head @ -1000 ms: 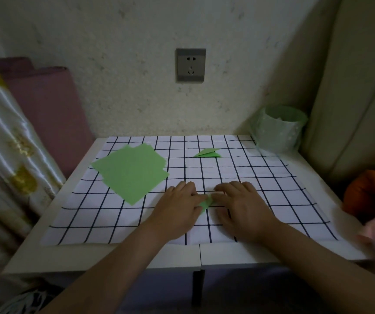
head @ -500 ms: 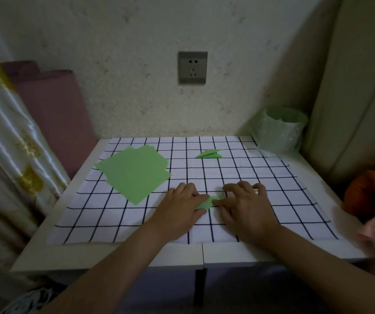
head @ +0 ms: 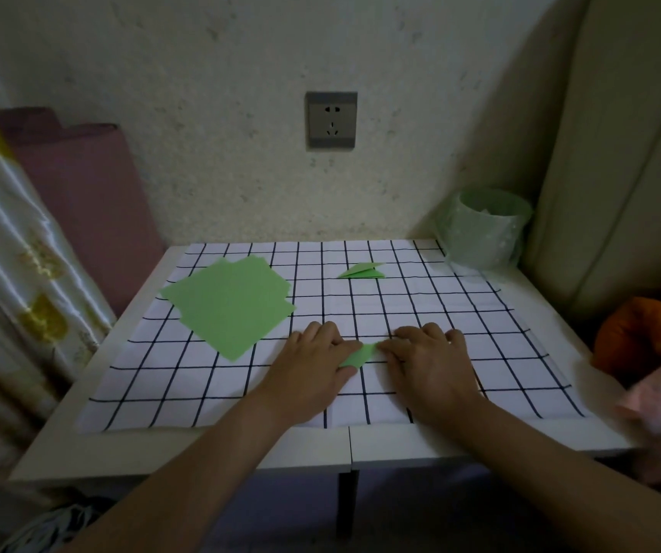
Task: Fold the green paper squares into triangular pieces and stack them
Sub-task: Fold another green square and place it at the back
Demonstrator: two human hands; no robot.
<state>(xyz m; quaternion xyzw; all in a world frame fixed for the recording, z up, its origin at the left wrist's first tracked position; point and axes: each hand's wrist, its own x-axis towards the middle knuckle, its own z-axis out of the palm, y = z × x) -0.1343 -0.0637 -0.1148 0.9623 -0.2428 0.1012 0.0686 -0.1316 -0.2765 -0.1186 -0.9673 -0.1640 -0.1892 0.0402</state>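
Head view: left hand [head: 313,373] and right hand [head: 428,369], grips apart, fingers flat, press the folded green piece [head: 359,355].

A small folded piece [head: 359,355] is pressed onto the middle of the checked cloth [head: 520,353] by the left hand [head: 313,369] and right hand [head: 428,365]; green squares [head: 229,301] are piled at its far left, folded triangles [head: 363,270] at its far edge
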